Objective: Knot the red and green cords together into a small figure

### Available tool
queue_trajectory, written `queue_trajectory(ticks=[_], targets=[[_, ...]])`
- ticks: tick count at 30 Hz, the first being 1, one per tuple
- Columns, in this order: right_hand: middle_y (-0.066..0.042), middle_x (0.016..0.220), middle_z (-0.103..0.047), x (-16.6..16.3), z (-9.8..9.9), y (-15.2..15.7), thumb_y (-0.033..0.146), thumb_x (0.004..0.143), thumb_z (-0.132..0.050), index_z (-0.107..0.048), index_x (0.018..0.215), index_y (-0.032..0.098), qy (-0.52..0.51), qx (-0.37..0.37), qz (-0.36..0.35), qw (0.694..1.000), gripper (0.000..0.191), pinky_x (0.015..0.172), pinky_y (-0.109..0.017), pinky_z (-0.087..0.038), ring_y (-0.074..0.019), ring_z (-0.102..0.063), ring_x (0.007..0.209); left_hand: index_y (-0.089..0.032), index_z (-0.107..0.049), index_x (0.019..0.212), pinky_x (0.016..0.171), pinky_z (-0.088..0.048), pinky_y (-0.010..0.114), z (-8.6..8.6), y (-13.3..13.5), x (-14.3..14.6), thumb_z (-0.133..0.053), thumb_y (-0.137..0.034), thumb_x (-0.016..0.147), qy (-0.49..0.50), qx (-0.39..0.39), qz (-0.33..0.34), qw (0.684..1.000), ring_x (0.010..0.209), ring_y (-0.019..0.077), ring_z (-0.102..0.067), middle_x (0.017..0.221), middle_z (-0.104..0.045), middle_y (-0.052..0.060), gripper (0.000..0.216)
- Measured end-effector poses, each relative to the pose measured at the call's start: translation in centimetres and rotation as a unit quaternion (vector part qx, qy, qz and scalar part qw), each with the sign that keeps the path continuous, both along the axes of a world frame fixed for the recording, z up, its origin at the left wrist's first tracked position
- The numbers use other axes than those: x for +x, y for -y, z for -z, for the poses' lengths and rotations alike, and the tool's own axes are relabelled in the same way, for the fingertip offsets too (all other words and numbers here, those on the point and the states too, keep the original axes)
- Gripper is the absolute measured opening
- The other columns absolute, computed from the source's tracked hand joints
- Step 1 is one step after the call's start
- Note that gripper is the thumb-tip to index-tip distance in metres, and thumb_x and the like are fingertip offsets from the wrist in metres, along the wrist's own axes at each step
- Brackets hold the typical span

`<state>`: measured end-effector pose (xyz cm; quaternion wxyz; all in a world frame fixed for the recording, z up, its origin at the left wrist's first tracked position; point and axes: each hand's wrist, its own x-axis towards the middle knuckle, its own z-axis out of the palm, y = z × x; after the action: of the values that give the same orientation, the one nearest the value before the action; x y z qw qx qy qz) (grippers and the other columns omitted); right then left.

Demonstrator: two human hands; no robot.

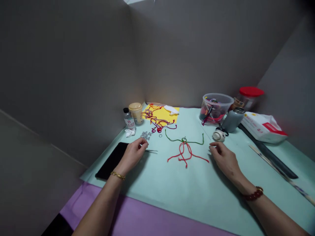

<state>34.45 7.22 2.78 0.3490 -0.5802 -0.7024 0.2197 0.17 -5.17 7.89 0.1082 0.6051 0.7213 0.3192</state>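
My left hand (135, 151) is closed above the left part of the table, fingers curled. The thin dark tips of tweezers (152, 151) stick out to the right from beneath its fingers; the hand covers their rest. My right hand (224, 159) hovers at the right, thumb and fingers drawn together, with nothing visible in them. Between the hands a red cord (181, 149) lies in loops, its ends spread toward me. A green cord (194, 142) runs sideways above it, and both meet at a small ring (184, 140).
A black tablet-like slab (110, 162) lies under my left forearm. Metal rings (145, 135), a bottle (129, 119) and a lidded cup (136, 113) stand behind it. Tangled cords cover yellow paper (172, 117). Rightward are a clear tub (216, 108), grey flask (232, 119) and tissue pack (263, 127).
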Motion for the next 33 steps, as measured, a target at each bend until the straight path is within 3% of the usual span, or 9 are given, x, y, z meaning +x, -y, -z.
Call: queue_trajectory(ticks=[5,9,13,18,25,30,33], targets=[[-0.001,0.068,-0.063,0.4,0.1,2.6,0.042,0.082,-0.048,-0.064,0.086,0.020,-0.034,0.025,0.015,0.999,0.027,0.063,-0.028,-0.038,-0.0178,-0.055,0.062,-0.019,-0.061,0.084,0.063,-0.037,0.024,1.6,3.5,1.5,-0.045,-0.037,0.090,0.028,-0.004,-0.041,0.999,0.066,0.0140,-0.053,0.075,-0.062,-0.001,0.024],[-0.001,0.073,-0.064,-1.1,0.0,4.2,0.031,0.086,-0.047,-0.061,0.081,0.020,-0.034,0.080,-0.056,0.995,0.019,0.066,-0.028,-0.039,-0.0165,-0.056,0.066,-0.019,-0.061,0.084,0.065,-0.039,0.024,2.1,4.5,4.3,-0.043,-0.032,0.091,0.023,-0.031,0.044,0.998,0.069,0.0152,-0.055,0.076,-0.063,0.000,0.023],[-0.004,0.084,-0.063,-3.7,-0.4,4.7,0.020,0.089,-0.045,-0.060,0.080,0.019,0.027,0.106,-0.186,0.976,0.017,0.074,-0.028,-0.041,-0.0176,-0.056,0.079,-0.020,-0.061,0.085,0.067,-0.041,0.025,2.1,3.8,8.3,-0.044,-0.025,0.091,0.002,-0.052,0.148,0.988,0.075,0.0159,-0.058,0.082,-0.065,0.001,0.019],[-0.006,0.090,-0.060,-6.2,-0.7,4.1,0.013,0.089,-0.048,-0.060,0.086,0.019,0.150,0.113,-0.277,0.942,0.013,0.075,-0.027,-0.040,-0.0181,-0.053,0.086,-0.020,-0.060,0.085,0.069,-0.041,0.026,2.6,1.1,11.4,-0.047,-0.021,0.089,-0.052,-0.041,0.196,0.978,0.077,0.0158,-0.059,0.086,-0.066,0.001,0.014],[-0.004,0.090,-0.056,-7.5,0.1,3.0,0.016,0.090,-0.048,-0.055,0.083,0.020,0.212,0.094,-0.311,0.922,0.010,0.067,-0.026,-0.038,-0.0170,-0.053,0.079,-0.020,-0.060,0.087,0.065,-0.040,0.025,3.2,-1.0,11.5,-0.048,-0.022,0.090,-0.145,-0.053,0.154,0.976,0.076,0.0163,-0.060,0.086,-0.065,0.002,0.012],[-0.004,0.089,-0.054,-7.2,1.1,2.9,0.019,0.093,-0.041,-0.048,0.083,0.021,0.125,0.104,-0.299,0.940,0.013,0.065,-0.027,-0.038,-0.0167,-0.053,0.074,-0.021,-0.060,0.086,0.068,-0.041,0.023,3.0,-0.6,11.2,-0.049,-0.023,0.091,-0.120,-0.047,0.174,0.976,0.077,0.0138,-0.060,0.087,-0.065,0.000,0.012],[-0.002,0.084,-0.054,-6.9,1.4,2.9,0.023,0.094,-0.038,-0.047,0.084,0.022,0.052,0.102,-0.268,0.957,0.014,0.066,-0.029,-0.039,-0.0171,-0.053,0.071,-0.021,-0.061,0.088,0.069,-0.042,0.023,2.3,-1.8,10.2,-0.049,-0.023,0.091,-0.111,-0.031,0.165,0.980,0.078,0.0137,-0.060,0.088,-0.066,0.000,0.013]])
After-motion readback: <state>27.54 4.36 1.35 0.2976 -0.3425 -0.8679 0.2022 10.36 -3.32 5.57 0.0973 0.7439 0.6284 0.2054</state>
